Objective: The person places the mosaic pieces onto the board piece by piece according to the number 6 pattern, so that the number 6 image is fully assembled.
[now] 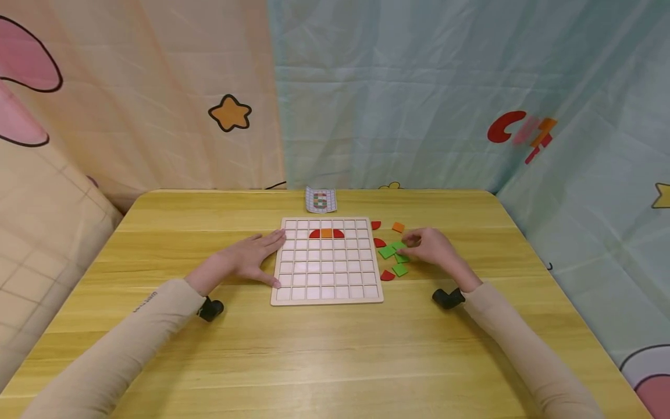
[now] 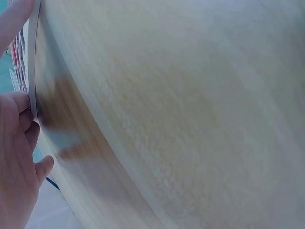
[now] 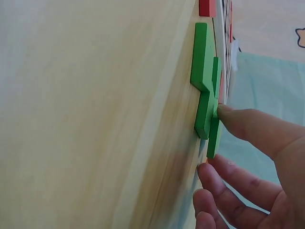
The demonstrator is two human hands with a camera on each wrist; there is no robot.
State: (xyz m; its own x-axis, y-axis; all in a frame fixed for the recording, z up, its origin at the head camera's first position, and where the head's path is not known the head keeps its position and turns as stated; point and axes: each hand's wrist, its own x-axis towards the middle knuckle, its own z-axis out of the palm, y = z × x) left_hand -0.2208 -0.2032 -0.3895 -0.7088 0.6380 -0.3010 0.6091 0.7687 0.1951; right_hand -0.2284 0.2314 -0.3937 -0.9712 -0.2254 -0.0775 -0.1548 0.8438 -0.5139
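Observation:
A pale grid board [image 1: 298,295] lies on the table with a red quarter-round tile [image 1: 314,234], an orange square tile [image 1: 327,233] and another red quarter-round tile [image 1: 338,234] in a row near its top. My left hand [image 1: 253,257] rests at the board's left edge, fingers and thumb spread along the rim. To the right of the board, my right hand [image 1: 431,247] is at a cluster of green square tiles [image 1: 387,252]. Thumb and index finger pinch one green tile [image 3: 214,138] at opposite edges, and other green tiles [image 3: 202,57] lie right beside it.
Loose red quarter-round tiles [image 1: 379,242] and an orange square tile [image 1: 398,227] lie right of the board. Behind the board is a small pattern card [image 1: 321,201] with a coloured figure on a grid. Printed curtains [image 1: 366,116] hang behind the wooden table [image 1: 335,361].

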